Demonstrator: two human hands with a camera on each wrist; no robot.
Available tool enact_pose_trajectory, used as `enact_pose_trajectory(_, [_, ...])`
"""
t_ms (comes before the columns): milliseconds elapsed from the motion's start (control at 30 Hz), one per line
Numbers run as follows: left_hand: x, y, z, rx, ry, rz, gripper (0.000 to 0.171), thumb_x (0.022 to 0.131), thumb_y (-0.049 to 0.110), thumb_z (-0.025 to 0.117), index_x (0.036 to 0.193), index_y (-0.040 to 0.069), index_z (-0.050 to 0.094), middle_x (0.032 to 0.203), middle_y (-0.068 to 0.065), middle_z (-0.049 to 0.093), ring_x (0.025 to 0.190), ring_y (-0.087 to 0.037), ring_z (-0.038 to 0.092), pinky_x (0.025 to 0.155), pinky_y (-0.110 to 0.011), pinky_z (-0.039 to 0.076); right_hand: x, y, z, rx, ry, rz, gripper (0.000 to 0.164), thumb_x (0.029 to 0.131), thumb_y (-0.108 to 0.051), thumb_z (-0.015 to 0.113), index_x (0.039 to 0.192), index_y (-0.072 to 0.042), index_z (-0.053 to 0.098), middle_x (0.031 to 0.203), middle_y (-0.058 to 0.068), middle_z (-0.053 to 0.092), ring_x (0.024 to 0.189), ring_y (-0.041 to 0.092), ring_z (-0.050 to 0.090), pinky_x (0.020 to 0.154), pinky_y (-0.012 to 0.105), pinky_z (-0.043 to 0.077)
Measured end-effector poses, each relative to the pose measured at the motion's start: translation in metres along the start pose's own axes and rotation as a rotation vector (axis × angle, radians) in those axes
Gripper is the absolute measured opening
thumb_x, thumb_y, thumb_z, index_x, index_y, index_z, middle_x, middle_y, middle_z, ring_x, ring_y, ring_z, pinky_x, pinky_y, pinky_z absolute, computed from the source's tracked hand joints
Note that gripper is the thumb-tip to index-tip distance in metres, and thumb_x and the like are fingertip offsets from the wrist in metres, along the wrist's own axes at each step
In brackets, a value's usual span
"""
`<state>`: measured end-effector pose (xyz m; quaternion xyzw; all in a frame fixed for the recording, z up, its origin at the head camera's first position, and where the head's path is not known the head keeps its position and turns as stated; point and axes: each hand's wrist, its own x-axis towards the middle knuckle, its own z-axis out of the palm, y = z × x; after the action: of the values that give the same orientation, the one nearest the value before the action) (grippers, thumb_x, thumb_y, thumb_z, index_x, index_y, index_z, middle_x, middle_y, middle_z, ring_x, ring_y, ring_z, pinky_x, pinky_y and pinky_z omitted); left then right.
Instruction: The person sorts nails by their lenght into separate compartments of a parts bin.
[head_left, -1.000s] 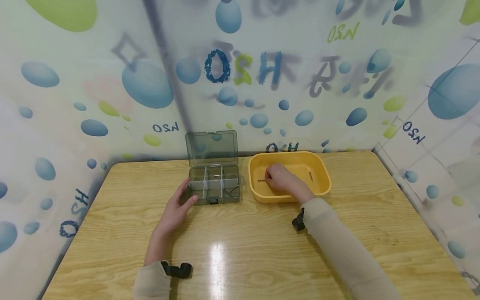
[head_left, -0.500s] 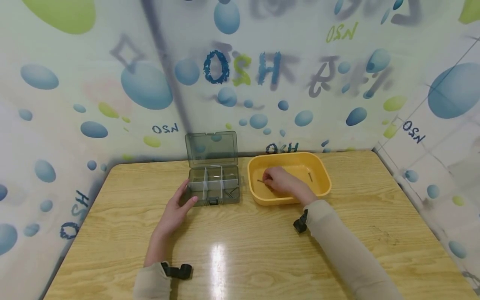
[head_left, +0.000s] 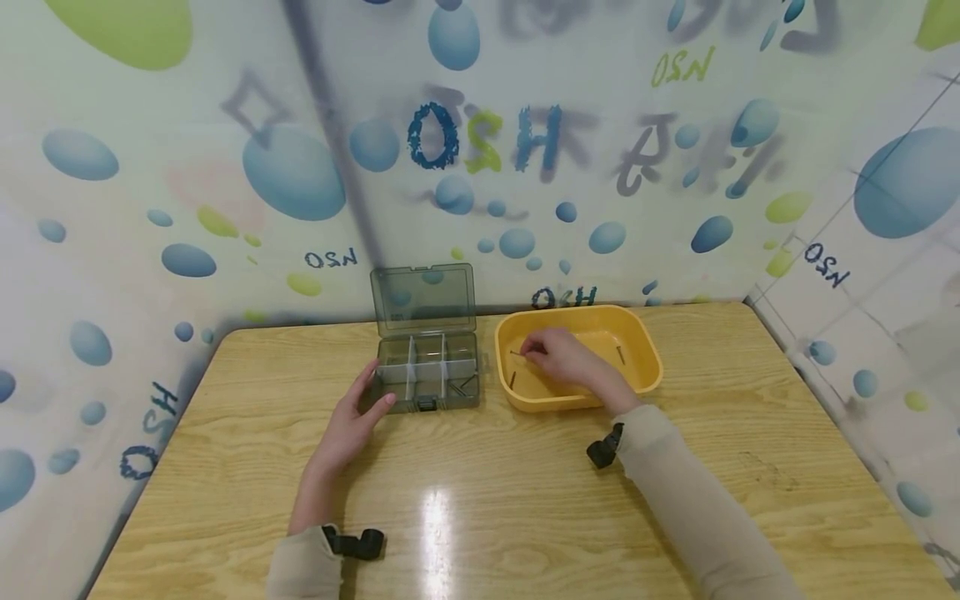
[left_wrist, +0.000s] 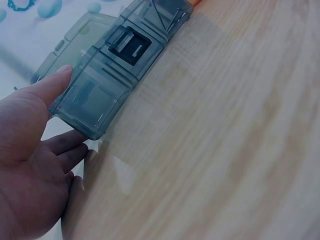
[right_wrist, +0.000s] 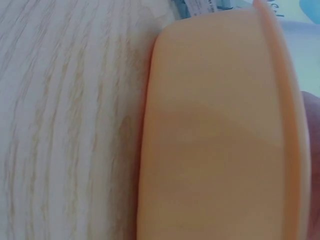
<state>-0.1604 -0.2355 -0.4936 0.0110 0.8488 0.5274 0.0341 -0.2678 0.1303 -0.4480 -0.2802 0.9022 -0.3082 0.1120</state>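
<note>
My right hand is inside the yellow tray, pinching a thin dark screw that sticks out left of the fingertips. Below it, one screw lies near the tray's left wall, and another screw lies toward the right. My left hand rests at the near left corner of a grey see-through compartment box, thumb on the front rim and fingers along the left side. The left wrist view shows that thumb against the box wall. Several screws lie in the front right compartment.
The box's lid stands up, leaning back near the patterned wall. Box and tray sit side by side on the wooden table. In the right wrist view, the tray's outer wall hides most of the right hand.
My right hand has lifted slightly and shifted back and left with the pinched screw. A screw near the tray's left wall has come into sight. My left hand stays put.
</note>
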Motion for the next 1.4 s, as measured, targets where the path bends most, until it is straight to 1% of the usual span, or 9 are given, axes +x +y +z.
enact_pose_trajectory(167, [0.0,0.0,0.0,0.001,0.001,0.001,0.07,0.106,0.031,0.059,0.164,0.014,0.024,0.165,-0.026,0.024,0.153,-0.04,0.017,0.121,-0.059,0.012,-0.002,-0.005,0.0,0.025,0.02,-0.022,0.015,0.102,-0.003,0.061,0.109,0.003,0.073,0.103,0.011,0.073,0.09,0.021,0.066,0.084,0.039,0.055])
enact_pose_trajectory(400, [-0.001,0.001,-0.001,-0.016,-0.006,0.005,0.069,0.107,0.031,0.059,0.164,0.015,0.024,0.165,-0.025,0.024,0.153,-0.04,0.017,0.121,-0.059,0.011,-0.005,-0.013,0.0,0.047,0.038,-0.019,0.016,0.102,-0.004,0.061,0.11,0.004,0.074,0.105,0.015,0.074,0.088,0.02,0.064,0.082,0.038,0.055])
enact_pose_trajectory(567, [-0.001,0.002,-0.001,-0.023,-0.006,0.011,0.07,0.106,0.03,0.059,0.164,0.015,0.024,0.165,-0.025,0.024,0.153,-0.039,0.017,0.121,-0.059,0.012,-0.005,-0.018,0.0,0.044,0.082,-0.025,0.018,0.103,-0.004,0.061,0.112,0.004,0.073,0.108,0.017,0.073,0.093,0.023,0.066,0.085,0.04,0.055])
enact_pose_trajectory(700, [-0.001,0.001,-0.001,-0.026,-0.012,0.004,0.071,0.106,0.028,0.06,0.165,0.015,0.022,0.165,-0.025,0.024,0.153,-0.04,0.017,0.121,-0.06,0.012,-0.005,-0.021,0.001,0.037,0.128,-0.027,0.019,0.103,-0.004,0.06,0.113,0.005,0.073,0.108,0.018,0.073,0.091,0.023,0.066,0.083,0.04,0.056])
enact_pose_trajectory(900, [0.0,0.0,-0.001,-0.033,-0.012,0.003,0.071,0.106,0.029,0.06,0.165,0.015,0.022,0.165,-0.025,0.023,0.154,-0.039,0.016,0.121,-0.06,0.011,-0.003,-0.029,0.004,0.025,0.164,-0.032,0.019,0.103,-0.005,0.061,0.113,0.003,0.074,0.107,0.014,0.074,0.089,0.022,0.065,0.082,0.038,0.055])
enact_pose_trajectory(1100, [-0.001,0.0,-0.001,-0.02,-0.011,0.002,0.07,0.107,0.031,0.059,0.165,0.016,0.023,0.165,-0.024,0.023,0.154,-0.039,0.017,0.121,-0.06,0.012,0.0,-0.042,0.009,0.011,0.133,-0.025,0.02,0.104,-0.007,0.06,0.116,0.002,0.074,0.11,0.012,0.074,0.095,0.024,0.067,0.087,0.039,0.055])
enact_pose_trajectory(1200, [-0.001,0.002,-0.001,-0.022,-0.01,0.004,0.071,0.107,0.03,0.059,0.165,0.016,0.022,0.165,-0.025,0.023,0.153,-0.04,0.016,0.121,-0.06,0.012,0.002,-0.052,0.01,0.017,0.099,-0.013,0.021,0.104,-0.007,0.06,0.117,0.003,0.073,0.11,0.012,0.073,0.089,0.022,0.064,0.086,0.037,0.055])
enact_pose_trajectory(1267, [-0.001,0.003,-0.002,-0.023,-0.012,0.003,0.071,0.106,0.029,0.059,0.165,0.015,0.022,0.165,-0.025,0.023,0.153,-0.04,0.016,0.121,-0.06,0.012,0.003,-0.058,0.012,0.008,0.086,-0.024,0.02,0.104,-0.007,0.06,0.117,0.003,0.073,0.109,0.012,0.073,0.09,0.021,0.064,0.087,0.037,0.055])
enact_pose_trajectory(1400, [-0.001,0.002,-0.001,-0.013,-0.011,0.001,0.071,0.107,0.031,0.059,0.165,0.016,0.022,0.165,-0.024,0.023,0.154,-0.039,0.017,0.121,-0.059,0.012,0.005,-0.068,0.017,-0.043,0.075,-0.085,0.019,0.103,-0.004,0.06,0.114,0.004,0.074,0.108,0.013,0.073,0.097,0.026,0.066,0.091,0.04,0.054])
